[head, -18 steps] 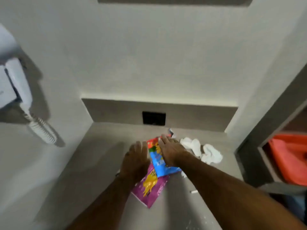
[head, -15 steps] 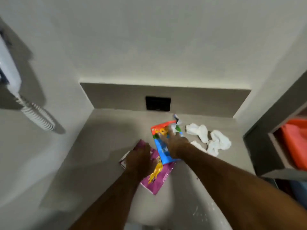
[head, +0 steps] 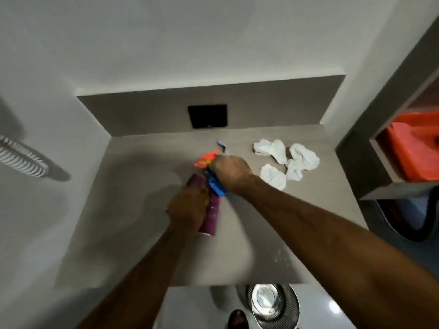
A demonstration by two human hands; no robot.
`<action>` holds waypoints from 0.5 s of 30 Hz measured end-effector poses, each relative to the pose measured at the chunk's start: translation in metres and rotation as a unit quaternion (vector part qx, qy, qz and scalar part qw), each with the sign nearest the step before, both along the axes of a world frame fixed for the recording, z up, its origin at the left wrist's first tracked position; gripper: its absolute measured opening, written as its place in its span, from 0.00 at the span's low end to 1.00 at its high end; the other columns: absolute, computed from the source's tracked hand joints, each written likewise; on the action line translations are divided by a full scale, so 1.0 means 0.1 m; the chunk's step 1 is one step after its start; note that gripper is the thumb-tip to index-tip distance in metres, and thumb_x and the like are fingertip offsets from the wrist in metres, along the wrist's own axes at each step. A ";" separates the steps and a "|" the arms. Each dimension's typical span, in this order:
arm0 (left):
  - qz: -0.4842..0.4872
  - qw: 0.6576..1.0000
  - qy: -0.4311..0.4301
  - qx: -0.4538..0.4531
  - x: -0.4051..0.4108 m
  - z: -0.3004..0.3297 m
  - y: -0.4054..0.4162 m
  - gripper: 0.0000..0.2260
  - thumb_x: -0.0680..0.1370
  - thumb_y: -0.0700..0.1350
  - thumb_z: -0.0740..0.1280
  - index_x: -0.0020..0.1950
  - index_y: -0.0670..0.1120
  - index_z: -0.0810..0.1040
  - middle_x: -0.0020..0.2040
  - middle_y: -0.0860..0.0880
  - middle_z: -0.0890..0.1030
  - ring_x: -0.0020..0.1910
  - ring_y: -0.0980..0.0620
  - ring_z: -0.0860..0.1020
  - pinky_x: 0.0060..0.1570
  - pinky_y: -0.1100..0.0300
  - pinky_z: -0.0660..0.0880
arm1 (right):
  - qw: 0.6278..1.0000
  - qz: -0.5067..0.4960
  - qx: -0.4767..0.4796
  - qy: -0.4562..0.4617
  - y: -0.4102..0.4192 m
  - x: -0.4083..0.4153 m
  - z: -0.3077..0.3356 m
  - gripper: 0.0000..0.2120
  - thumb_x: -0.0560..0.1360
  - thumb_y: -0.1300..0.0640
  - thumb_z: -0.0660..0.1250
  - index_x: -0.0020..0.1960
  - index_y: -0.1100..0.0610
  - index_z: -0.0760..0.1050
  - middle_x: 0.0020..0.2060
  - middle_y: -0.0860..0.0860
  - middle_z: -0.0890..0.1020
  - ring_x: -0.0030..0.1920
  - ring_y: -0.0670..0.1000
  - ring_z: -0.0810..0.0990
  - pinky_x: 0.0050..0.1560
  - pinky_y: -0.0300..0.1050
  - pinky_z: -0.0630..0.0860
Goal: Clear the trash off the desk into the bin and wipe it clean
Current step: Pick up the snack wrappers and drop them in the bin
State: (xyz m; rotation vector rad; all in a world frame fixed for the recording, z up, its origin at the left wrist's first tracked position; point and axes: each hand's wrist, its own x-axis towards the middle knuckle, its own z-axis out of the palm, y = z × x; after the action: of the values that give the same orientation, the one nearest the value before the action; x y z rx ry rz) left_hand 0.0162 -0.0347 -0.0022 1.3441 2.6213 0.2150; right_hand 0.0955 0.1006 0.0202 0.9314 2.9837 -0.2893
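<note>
Grey desk (head: 133,210) set in a wall nook, walls on left and back, dark shelf unit (head: 370,162) closing off the right side. Front edge of desk runs across the lower frame, floor below it.

Left hand (head: 187,207) curled around a purple wrapper (head: 211,214), wrapper crumpled lengthwise and lifted at an angle, its lower end sticking out below the hand. Right hand (head: 231,168) closed on a blue and orange wrapper (head: 209,173), orange end poking out past the knuckles toward the back wall, blue end hanging toward the purple one. The 2 wrappers touch or overlap mid-desk, blurred so cannot tell which. Small blue scrap (head: 221,145) just behind the right hand, near the back edge.

3 white crumpled tissues (head: 287,162) in a cluster right of the right hand, close to the shelf unit and back-right corner, apart from both hands. Pale specks (head: 282,255) near the front right edge.

Left half of desk is bare, open space from the left wall to the hands. Black wall plate (head: 207,116) on the backsplash above the wrappers. Metal mesh bin (head: 273,305) on the floor under the front edge, right of centre, partly tucked beneath it. Orange item (head: 415,153) in the shelf. Coiled white cord (head: 21,160) on the left wall
</note>
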 end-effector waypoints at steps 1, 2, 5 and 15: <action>0.000 0.999 0.025 0.026 0.01 0.10 -0.06 0.17 0.80 0.53 0.60 0.67 0.49 0.74 0.52 0.42 0.82 0.50 0.38 0.82 0.46 0.49 0.78 | 0.999 -0.011 -0.007 0.044 -0.13 0.11 0.09 0.11 0.76 0.55 0.64 0.56 0.57 0.78 0.55 0.59 0.80 0.53 0.63 0.80 0.46 0.53 0.76; 0.006 0.997 0.037 0.062 0.05 0.19 -0.16 0.15 0.80 0.49 0.61 0.65 0.46 0.75 0.48 0.40 0.83 0.46 0.36 0.82 0.43 0.47 0.79 | 0.996 -0.021 -0.006 0.090 -0.28 0.27 0.17 0.09 0.75 0.57 0.65 0.53 0.57 0.78 0.53 0.58 0.80 0.50 0.64 0.80 0.43 0.54 0.76; -0.003 0.984 0.056 0.171 0.32 0.44 -0.72 0.10 0.75 0.42 0.61 0.50 0.40 0.80 0.39 0.38 0.82 0.36 0.35 0.81 0.36 0.49 0.78 | 0.958 -0.053 0.024 0.282 -0.91 1.02 0.32 0.05 0.69 0.63 0.67 0.44 0.58 0.79 0.45 0.56 0.82 0.41 0.62 0.80 0.33 0.51 0.77; -0.062 0.974 -0.205 0.077 2.21 -0.97 -2.04 0.11 0.77 0.50 0.60 0.54 0.52 0.79 0.38 0.49 0.85 0.38 0.52 0.79 0.36 0.65 0.71 | 0.917 -0.239 -0.182 0.261 -3.08 3.45 -1.45 0.09 0.74 0.54 0.67 0.51 0.48 0.83 0.55 0.45 0.84 0.50 0.47 0.84 0.49 0.44 0.78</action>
State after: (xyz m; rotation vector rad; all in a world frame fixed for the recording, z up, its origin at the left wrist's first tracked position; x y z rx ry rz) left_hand 0.2373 -0.2392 -0.0991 1.3348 2.2067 0.6173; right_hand 0.4407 -0.2073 -0.1252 1.7393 2.8717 -1.2289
